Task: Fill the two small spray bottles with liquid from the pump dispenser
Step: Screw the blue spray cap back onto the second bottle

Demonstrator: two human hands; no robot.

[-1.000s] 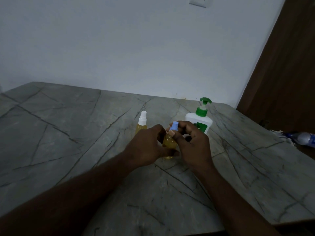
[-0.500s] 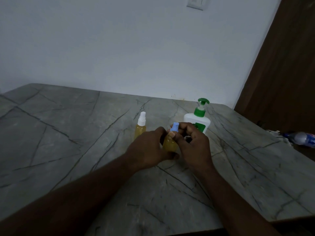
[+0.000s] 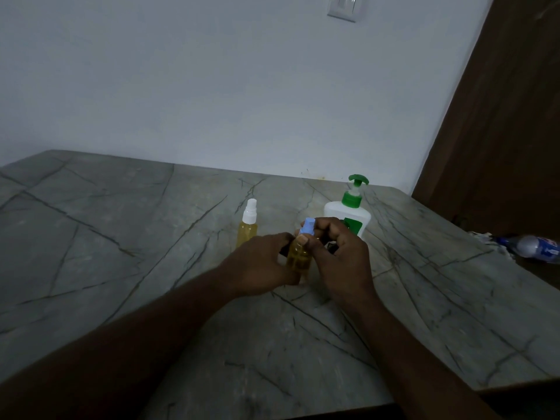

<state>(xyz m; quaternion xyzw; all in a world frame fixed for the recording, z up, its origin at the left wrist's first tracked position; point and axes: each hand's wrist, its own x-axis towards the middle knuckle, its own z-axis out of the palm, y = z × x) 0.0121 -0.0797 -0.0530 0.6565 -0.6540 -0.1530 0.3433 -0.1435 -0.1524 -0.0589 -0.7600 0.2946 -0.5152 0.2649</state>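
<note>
- Small clear spray bottle with a pale blue spray top (image 3: 299,256): holds amber-yellow liquid up to near its shoulder; upright, at the middle of the table, between the two hands.
- Left hand (image 3: 260,265): wrapped around the left side of the bottle's body, grasping it.
- Right hand (image 3: 339,253): fingers curled around the blue top and the bottle's neck, thumb pressed against the shoulder, clasping it.
- Second small clear spray bottle with a white spray top (image 3: 248,227): also filled with amber-yellow liquid; stands upright just behind and left of the left hand, untouched.
- White plastic pump dispenser with green pump head and green label (image 3: 348,212): opaque, contents not visible; upright directly behind the right hand.
- Grey marble-patterned table with dark veins (image 3: 121,253): bears all three containers.
- Clear plastic bottle with blue label (image 3: 536,245): lies on its side beyond the table's right edge; contents cannot be told.
- White wall switch plate (image 3: 345,7): on the pale wall above.
</note>
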